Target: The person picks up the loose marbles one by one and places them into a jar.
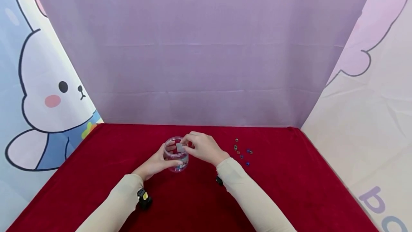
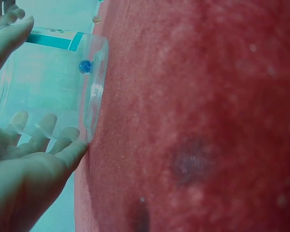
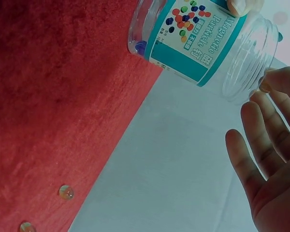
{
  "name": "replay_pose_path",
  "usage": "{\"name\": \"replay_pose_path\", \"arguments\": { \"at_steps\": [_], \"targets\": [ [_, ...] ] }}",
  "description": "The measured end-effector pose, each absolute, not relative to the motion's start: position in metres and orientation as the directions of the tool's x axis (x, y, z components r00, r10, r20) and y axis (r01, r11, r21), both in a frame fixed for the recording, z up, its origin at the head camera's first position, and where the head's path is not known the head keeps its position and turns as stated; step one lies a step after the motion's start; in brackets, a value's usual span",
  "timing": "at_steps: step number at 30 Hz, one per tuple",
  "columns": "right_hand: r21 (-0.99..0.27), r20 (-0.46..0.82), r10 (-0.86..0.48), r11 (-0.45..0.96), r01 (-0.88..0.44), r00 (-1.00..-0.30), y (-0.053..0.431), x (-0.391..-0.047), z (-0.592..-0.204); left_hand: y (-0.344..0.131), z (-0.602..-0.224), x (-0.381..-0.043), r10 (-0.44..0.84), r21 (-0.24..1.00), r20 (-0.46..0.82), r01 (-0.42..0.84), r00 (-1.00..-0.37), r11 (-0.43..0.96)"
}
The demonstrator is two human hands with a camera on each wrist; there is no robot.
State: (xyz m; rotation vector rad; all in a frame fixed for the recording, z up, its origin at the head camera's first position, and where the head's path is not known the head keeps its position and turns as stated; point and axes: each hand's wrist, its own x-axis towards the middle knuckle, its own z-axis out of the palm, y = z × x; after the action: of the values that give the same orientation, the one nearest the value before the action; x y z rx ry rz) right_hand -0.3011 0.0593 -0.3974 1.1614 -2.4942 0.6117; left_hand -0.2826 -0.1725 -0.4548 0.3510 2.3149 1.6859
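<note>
Jar point(image 3: 198, 43) is in the left hand point(image 1: 159, 163), fingers wrapped around it, near the red surface point(image 1: 96, 189). The right hand's point(image 1: 204, 148) fingers pinch a small marble point(image 3: 264, 86) at the rim. A blue marble point(image 2: 85, 66) is inside.

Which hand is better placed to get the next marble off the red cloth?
Probably the right hand, once free from the jar's mouth: the loose marbles lie on its side, while the left hand holds the jar.
</note>
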Motion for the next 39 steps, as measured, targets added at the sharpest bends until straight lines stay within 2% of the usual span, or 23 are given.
{"name": "replay_pose_path", "arguments": {
  "at_steps": [10, 17, 30, 39],
  "targets": [
    [-0.26, 0.435, -0.628, 0.599, -0.758, -0.645, 0.054, -0.303, -0.391, -0.174, -0.451, -0.282, 0.34, 0.955, -0.066, 0.04, -0.938, 0.294],
    [-0.245, 0.463, -0.629, 0.586, -0.773, -0.624, 0.054, -0.302, -0.392, -0.175, -0.451, -0.283, 0.34, 0.953, -0.066, 0.042, -0.938, 0.299],
    [-0.202, 0.458, -0.633, 0.609, -0.767, -0.624, 0.059, -0.302, -0.393, -0.176, -0.454, -0.285, 0.36, 0.955, -0.035, 0.076, -0.932, 0.287],
    [-0.172, 0.475, -0.649, 0.593, -0.786, -0.594, 0.065, -0.299, -0.39, -0.176, -0.453, -0.283, 0.354, 0.953, -0.039, 0.072, -0.935, 0.294]
  ]
}}
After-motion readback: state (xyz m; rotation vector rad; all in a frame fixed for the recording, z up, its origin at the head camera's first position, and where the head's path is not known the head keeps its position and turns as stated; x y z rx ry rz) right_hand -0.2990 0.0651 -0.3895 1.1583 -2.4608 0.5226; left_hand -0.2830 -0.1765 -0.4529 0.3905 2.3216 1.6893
